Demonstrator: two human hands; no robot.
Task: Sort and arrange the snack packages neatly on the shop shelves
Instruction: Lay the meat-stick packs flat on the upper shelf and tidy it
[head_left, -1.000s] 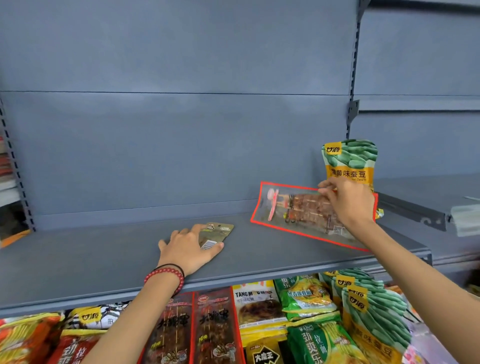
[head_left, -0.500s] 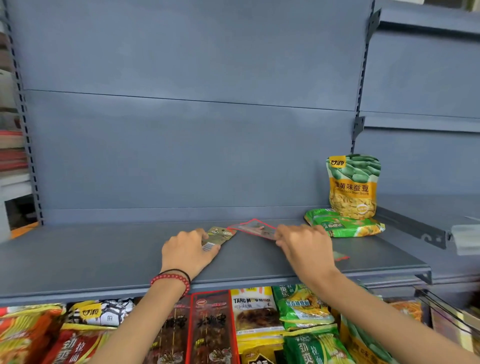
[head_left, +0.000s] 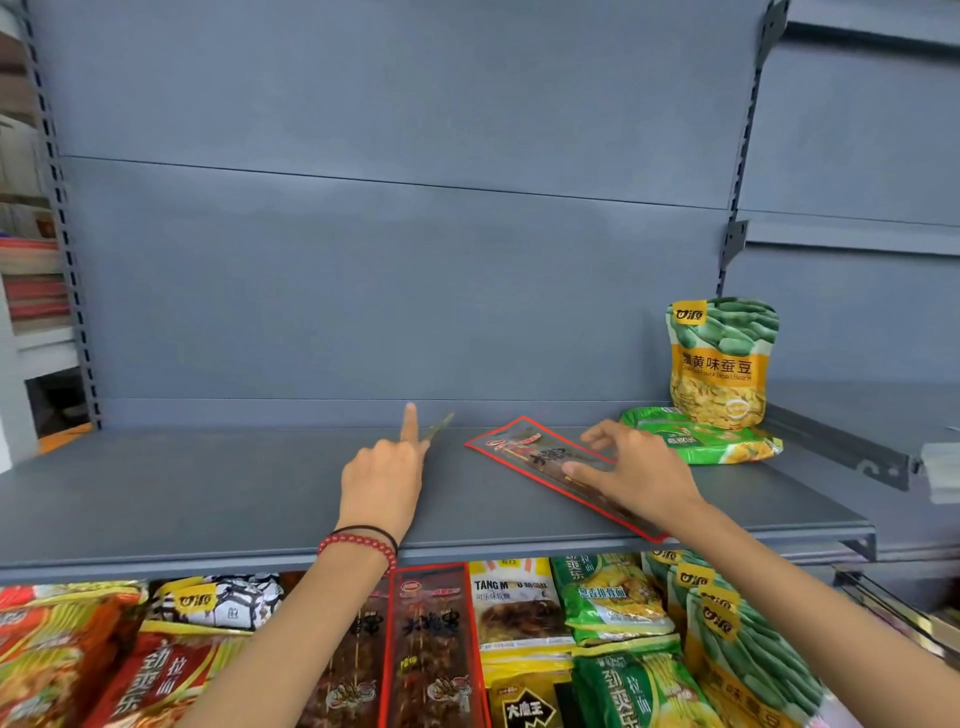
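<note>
Centre-right, a clear red-edged packet (head_left: 540, 460) lies flat under the spread right hand (head_left: 636, 470). The left hand (head_left: 382, 478), forefinger raised, is beside a blurred small packet (head_left: 439, 427); grip cannot be told.

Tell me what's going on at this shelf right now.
A person is stocking a grey shelf. Their right hand rests spread fingers on a red-edged skewer packet lying flat, while the left hand pinches a small olive packet, blurred, index finger raised. At the back right, a broad bean bag stands upright, seemingly on a flat green packet. More snacks fill the shelf below.
</note>
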